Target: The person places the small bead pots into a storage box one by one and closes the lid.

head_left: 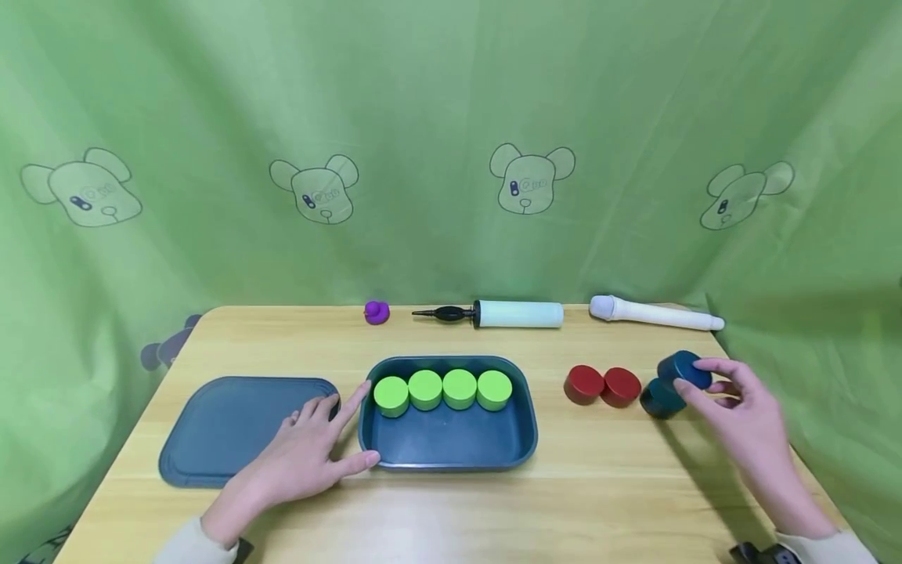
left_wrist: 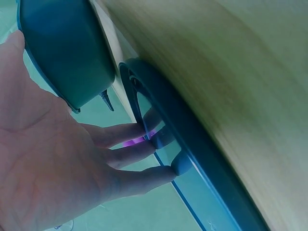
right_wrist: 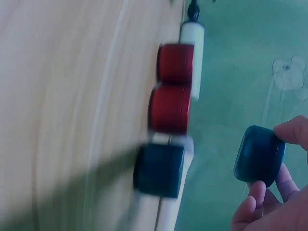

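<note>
My right hand (head_left: 750,411) pinches a dark blue round tin (head_left: 683,369) between thumb and fingers. In the right wrist view this tin (right_wrist: 260,155) is raised off the table. A second dark blue tin (head_left: 662,399) stands just below it, partly overlapped in the head view. Two red tins (head_left: 584,385) stand side by side to its left. My left hand (head_left: 303,462) is spread, thumb and index fingertip at the left rim of a dark blue box (head_left: 451,454). Its other fingertips touch the flat blue lid (head_left: 232,427). Inside the box, several green round tins (head_left: 425,390) form a row along the back.
Along the table's back edge lie a purple rubber duck (head_left: 377,312), a hand pump (head_left: 517,314) with a black nozzle, and a white stick-shaped object (head_left: 655,312) with a rounded head. A green curtain (head_left: 437,102) hangs behind the wooden table (head_left: 451,517).
</note>
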Motion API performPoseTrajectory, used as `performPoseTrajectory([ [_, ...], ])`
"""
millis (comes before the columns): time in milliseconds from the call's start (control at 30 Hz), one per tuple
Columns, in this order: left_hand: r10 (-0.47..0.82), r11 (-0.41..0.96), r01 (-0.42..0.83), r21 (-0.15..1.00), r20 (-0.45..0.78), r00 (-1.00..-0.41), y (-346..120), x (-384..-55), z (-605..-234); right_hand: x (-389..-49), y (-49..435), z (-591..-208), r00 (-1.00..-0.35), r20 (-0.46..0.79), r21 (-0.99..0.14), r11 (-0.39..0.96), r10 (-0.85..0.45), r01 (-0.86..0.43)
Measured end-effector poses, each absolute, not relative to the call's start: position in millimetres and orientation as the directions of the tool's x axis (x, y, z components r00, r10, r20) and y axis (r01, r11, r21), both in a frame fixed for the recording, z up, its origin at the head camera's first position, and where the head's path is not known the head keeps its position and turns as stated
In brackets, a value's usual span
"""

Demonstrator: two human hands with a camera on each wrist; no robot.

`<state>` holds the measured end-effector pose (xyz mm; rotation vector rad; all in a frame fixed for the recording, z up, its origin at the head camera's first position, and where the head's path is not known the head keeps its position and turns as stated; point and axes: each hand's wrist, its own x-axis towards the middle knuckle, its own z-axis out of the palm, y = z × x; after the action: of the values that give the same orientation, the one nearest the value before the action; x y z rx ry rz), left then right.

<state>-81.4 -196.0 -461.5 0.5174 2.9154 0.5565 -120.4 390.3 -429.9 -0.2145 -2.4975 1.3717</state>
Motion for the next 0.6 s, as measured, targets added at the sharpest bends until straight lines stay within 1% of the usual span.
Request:
performPoseTrajectory([
  [67, 0.352, 0.873, 0.304, 0.381, -0.061, -0.934, -195.8, -79.5, -462.8, -118.2, 379.8, -428.9, -0.953, 0.174, -0.852, 0.523, 0.247, -0.02],
  [233, 0.348, 0.877, 0.307, 0.37, -0.05, -0.936, -194.6, -79.2, -466.0, -113.6, 354.4, -425.0, -0.959, 0.2, -0.841, 0.537, 0.202, -0.062],
  [433, 0.348, 0.878, 0.307, 0.368, -0.049, -0.936, -194.4, -79.2, -467.0, -111.0, 327.0, -421.9, -0.964, 0.245, -0.787, 0.602, 0.107, -0.133],
  [600, 0.348, 0.876, 0.303, 0.375, -0.055, -0.936, -195.5, -78.2, -463.7, -112.9, 304.5, -426.0, -0.954, 0.301, -0.736, 0.639, 0.009, -0.226],
])
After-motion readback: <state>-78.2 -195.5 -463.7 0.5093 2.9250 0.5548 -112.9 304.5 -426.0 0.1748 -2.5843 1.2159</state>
